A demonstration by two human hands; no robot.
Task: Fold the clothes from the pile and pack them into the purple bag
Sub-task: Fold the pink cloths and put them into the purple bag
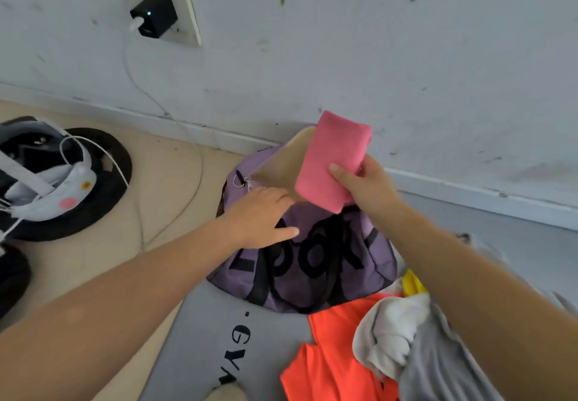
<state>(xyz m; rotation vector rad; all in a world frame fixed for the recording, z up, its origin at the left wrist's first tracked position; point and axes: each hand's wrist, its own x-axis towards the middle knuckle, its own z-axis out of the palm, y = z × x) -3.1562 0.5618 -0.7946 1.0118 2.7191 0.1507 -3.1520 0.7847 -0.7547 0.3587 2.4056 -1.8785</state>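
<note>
The purple bag with black lettering and straps lies on the grey mat, its zip mouth open toward the wall and showing a tan lining. My right hand grips a folded pink cloth and holds it over the bag's opening. My left hand rests on the bag's near rim beside the zip pull, fingers straight, thumb along the front panel. The clothes pile sits at the lower right: an orange garment, a white one, a grey one and a bit of yellow.
The grey mat with black print covers the floor under the bag. At the left stand black round items with a white headset and cables. A black charger sits in a wall socket, its cable trailing over the beige floor. The wall is close behind the bag.
</note>
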